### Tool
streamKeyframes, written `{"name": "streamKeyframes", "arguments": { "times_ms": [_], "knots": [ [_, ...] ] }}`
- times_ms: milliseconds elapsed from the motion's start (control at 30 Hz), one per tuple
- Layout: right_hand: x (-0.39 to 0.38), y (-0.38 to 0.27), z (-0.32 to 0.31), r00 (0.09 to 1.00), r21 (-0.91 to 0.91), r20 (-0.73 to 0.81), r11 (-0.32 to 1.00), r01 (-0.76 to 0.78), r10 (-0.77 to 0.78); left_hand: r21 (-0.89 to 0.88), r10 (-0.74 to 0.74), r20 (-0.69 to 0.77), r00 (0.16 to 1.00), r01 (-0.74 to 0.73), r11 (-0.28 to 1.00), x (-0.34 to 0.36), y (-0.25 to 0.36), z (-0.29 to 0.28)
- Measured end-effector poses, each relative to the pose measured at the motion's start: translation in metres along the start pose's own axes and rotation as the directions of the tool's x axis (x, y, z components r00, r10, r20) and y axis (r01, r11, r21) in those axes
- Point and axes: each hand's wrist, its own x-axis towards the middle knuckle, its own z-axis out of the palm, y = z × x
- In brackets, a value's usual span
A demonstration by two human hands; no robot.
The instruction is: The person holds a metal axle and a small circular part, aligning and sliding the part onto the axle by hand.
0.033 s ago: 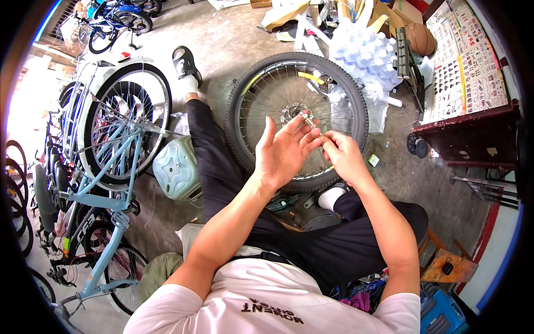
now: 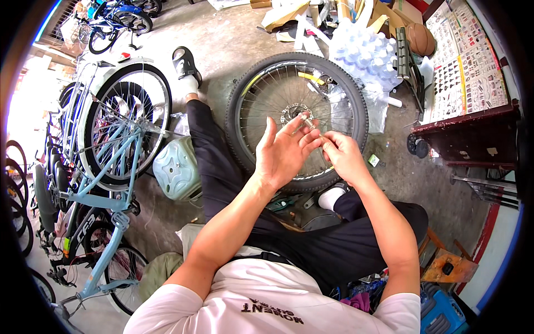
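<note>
There are two hands (image 2: 283, 153) (image 2: 344, 156), one flat-lying wheel (image 2: 289, 114) and one ball (image 2: 420, 39).

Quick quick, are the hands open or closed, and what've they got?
Left hand: mostly open, palm up, with a small metal part at its fingers.
Right hand: thumb and finger closed at that part's near end.

Gry floor (image 2: 400, 172), brt lt. (image 2: 28, 94) far L

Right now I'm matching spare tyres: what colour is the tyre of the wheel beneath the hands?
The tyre is black, clearest in the head view.
</note>
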Motion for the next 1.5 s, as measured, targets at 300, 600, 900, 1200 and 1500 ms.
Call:
{"name": "streamKeyframes", "arguments": {
  "times_ms": [300, 600, 900, 1200, 1500],
  "knots": [
    [0.000, -0.002, -0.002, 1.000, -0.031, 0.002, 0.999, 0.012, -0.011, 0.007, 0.037, -0.039, 0.999, -0.037, 0.999, 0.000, -0.001, 0.001],
    [-0.001, -0.007, -0.004, 0.997, -0.137, -0.021, 0.988, 0.069, -0.072, 0.007, 0.088, -0.113, 0.990, -0.087, 0.996, -0.002, -0.006, 0.009],
    [-0.002, -0.007, -0.006, 0.993, -0.219, 0.035, 0.968, 0.121, -0.116, -0.017, 0.001, 0.033, 0.999, -0.001, 1.000, -0.004, -0.002, 0.000],
    [0.000, -0.008, -0.009, 0.995, -0.128, -0.009, 0.987, 0.094, -0.096, -0.104, 0.031, -0.061, 0.998, -0.037, 0.994, 0.000, -0.007, 0.007],
    [-0.003, -0.009, -0.007, 0.981, -0.185, 0.029, 0.963, 0.194, -0.192, 0.026, 0.070, 0.025, 0.997, -0.071, 0.997, -0.004, -0.011, 0.000]
  ]
}}
